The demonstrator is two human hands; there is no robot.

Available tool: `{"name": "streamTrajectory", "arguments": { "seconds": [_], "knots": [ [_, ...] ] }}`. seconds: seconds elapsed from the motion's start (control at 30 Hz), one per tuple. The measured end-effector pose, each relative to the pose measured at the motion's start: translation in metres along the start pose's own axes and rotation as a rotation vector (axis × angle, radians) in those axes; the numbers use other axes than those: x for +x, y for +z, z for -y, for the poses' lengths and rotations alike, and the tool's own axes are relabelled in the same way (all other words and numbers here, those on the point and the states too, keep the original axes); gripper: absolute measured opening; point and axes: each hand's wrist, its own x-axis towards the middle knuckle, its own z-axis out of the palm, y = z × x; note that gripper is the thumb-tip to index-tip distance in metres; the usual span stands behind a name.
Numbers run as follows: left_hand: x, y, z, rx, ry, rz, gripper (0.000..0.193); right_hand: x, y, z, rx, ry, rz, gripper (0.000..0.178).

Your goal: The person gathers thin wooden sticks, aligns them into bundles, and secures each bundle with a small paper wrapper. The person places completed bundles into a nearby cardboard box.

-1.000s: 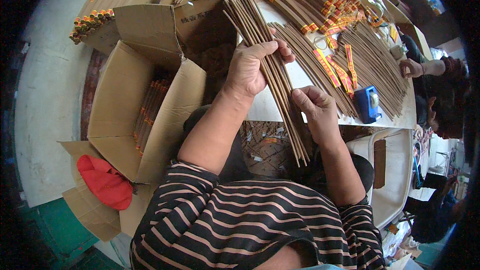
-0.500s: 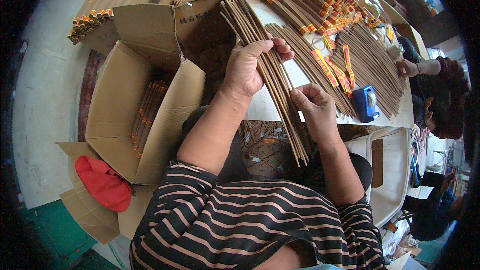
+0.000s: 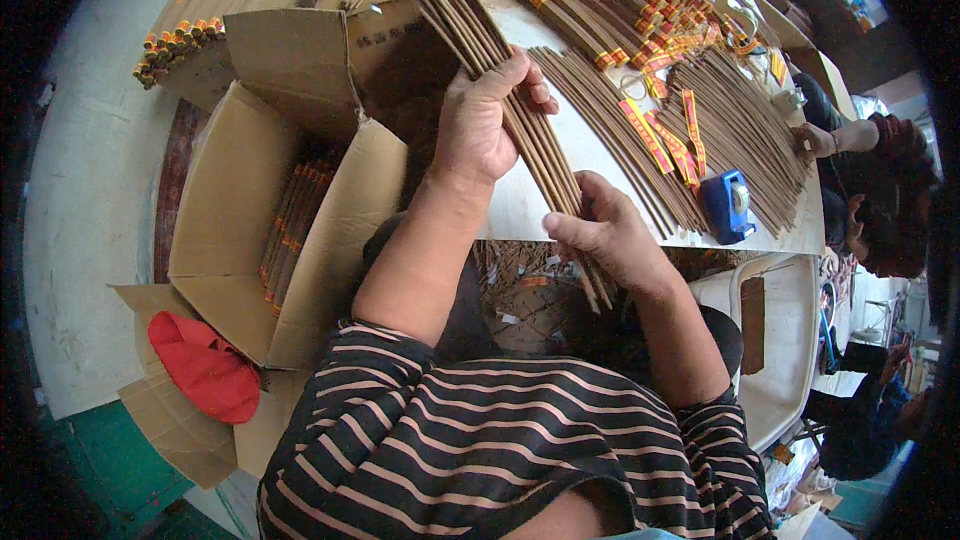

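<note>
A bundle of thin brown incense sticks slants across the space in front of me, upper end to the left. My left hand grips it near the upper part, thumb across the front. Lower down, my right hand is wrapped round the sticks, its thumb lying over the front and the fingers partly hidden behind. More loose incense sticks lie on the white table just beyond my hands. Red and yellow paper labels rest on those sticks, beside a blue tape dispenser.
An open cardboard box holding banded bundles stands at my left, a red cloth on its lower flap. Banded bundles are piled at the table's far side. A white tub stands at right. Another person's hand is at the table's right edge.
My right hand has gone from pinching at the bundle's side to wrapping round its lower part. The bundle and my left hand have shifted slightly up and left.
</note>
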Motion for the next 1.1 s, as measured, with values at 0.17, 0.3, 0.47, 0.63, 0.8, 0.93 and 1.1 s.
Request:
{"name": "streamTrajectory", "arguments": {
  "seconds": [0.17, 0.3, 0.47, 0.63, 0.8, 0.93, 1.1],
  "knots": [
    [-0.008, 0.067, -0.025, 0.301, 0.316, 0.259, 0.017, 0.017, 0.003, 0.025, -0.133, -0.216, -0.046, 0.028],
    [-0.008, 0.104, -0.032, 0.6, 0.388, 0.361, 0.021, 0.037, 0.0, 0.04, -0.06, -0.468, -0.117, 0.034],
    [0.009, 0.072, 0.0, 0.873, 0.335, 0.271, 0.025, 0.057, -0.001, 0.016, 0.039, -0.478, -0.175, 0.045],
    [0.017, 0.068, 0.015, 0.769, 0.353, 0.173, 0.016, 0.08, -0.006, -0.02, -0.178, -0.51, -0.338, 0.047],
    [0.005, 0.074, 0.001, 0.557, 0.364, 0.035, 0.016, 0.049, 0.009, -0.004, -0.449, -0.527, -0.499, 0.033],
    [-0.01, 0.061, -0.015, 0.222, -0.028, 0.191, 0.017, 0.007, 0.012, 0.013, 0.091, -0.156, 0.0, 0.024],
    [-0.024, 0.041, 0.01, 0.405, 0.078, -0.059, 0.018, -0.014, 0.021, -0.005, -0.144, -0.154, -0.134, 0.022]
  ]
}}
